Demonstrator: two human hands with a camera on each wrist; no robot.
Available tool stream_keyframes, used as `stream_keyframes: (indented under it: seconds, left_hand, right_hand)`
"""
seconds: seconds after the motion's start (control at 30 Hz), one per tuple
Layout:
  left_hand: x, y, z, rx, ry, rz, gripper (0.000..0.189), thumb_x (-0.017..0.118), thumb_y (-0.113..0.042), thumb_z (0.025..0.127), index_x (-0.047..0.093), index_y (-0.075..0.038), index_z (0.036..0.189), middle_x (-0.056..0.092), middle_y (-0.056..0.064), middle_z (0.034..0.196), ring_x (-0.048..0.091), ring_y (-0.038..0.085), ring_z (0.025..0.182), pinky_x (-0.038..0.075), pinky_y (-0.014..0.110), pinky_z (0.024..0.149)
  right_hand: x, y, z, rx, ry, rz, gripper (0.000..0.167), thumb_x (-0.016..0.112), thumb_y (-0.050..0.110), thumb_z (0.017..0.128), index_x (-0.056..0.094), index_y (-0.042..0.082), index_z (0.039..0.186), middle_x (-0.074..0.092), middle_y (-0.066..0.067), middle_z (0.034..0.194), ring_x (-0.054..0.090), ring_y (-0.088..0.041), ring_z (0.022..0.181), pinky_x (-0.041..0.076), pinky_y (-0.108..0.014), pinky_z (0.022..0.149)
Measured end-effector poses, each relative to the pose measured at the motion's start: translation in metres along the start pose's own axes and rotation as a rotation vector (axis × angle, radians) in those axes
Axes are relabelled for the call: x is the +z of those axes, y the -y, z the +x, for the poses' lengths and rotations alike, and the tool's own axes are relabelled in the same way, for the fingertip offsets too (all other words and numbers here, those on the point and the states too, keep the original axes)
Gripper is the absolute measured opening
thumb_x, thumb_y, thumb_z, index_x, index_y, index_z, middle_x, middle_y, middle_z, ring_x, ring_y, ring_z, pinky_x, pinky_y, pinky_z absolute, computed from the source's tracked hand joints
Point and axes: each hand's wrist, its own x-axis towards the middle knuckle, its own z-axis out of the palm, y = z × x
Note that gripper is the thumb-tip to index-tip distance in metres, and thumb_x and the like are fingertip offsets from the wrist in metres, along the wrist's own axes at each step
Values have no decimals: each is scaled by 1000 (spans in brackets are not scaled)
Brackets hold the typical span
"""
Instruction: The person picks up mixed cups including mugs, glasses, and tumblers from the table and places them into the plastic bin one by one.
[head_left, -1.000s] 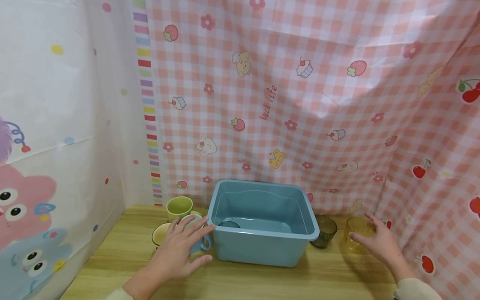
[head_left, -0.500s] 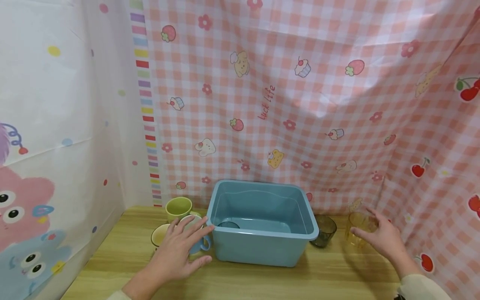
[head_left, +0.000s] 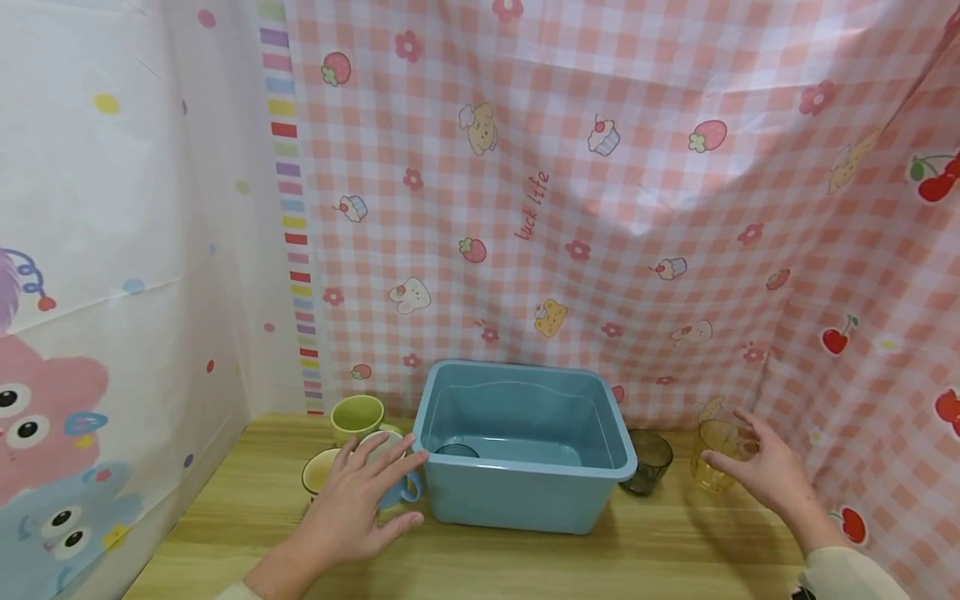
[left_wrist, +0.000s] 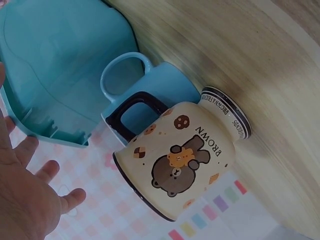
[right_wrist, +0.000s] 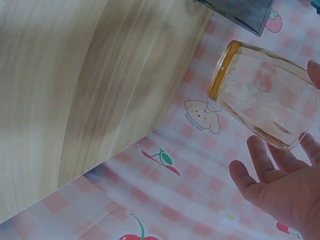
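Left of the blue bin [head_left: 525, 500], which rests on the wooden table [head_left: 660, 554], stand a cream mug with a bear motif [left_wrist: 175, 167], a green mug [head_left: 360, 414] behind it and, closest to the bin, a blue mug [left_wrist: 167, 90]. The left hand [head_left: 360, 496] is over these mugs, its fingers spread and grasping nothing; its fingertips lie at the bin's left rim, contact indeterminable. Inside the bin, at its left, is a round-rimmed vessel [head_left: 457, 451]. Just right of the bin stands a dark glass [head_left: 651, 465]. Farther right of the bin, the right hand [head_left: 776, 471] grasps an upright amber glass [right_wrist: 265, 95] between thumb and fingers, its base above the table.
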Motion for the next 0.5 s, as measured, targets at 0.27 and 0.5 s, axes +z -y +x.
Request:
stream_keyframes:
  seconds: [0.27, 0.5]
  left_hand:
    - [0, 0, 0, -10, 11, 0, 71, 62, -72, 96, 59, -30, 153, 57, 2, 161, 55, 40, 143, 43, 76, 110]
    - [-1, -1, 0, -24, 27, 1, 72, 68, -70, 94, 59, -30, 153, 57, 1, 162, 53, 38, 145, 43, 76, 110]
  right_hand:
    - [-1, 3, 0, -3, 1, 13, 110, 74, 63, 95, 20, 1, 169, 42, -44, 155, 55, -61, 130, 56, -67, 89]
    - [-2, 7, -1, -12, -1, 30, 111, 74, 63, 94, 19, 2, 169, 42, -44, 155, 55, -63, 131, 56, -68, 91]
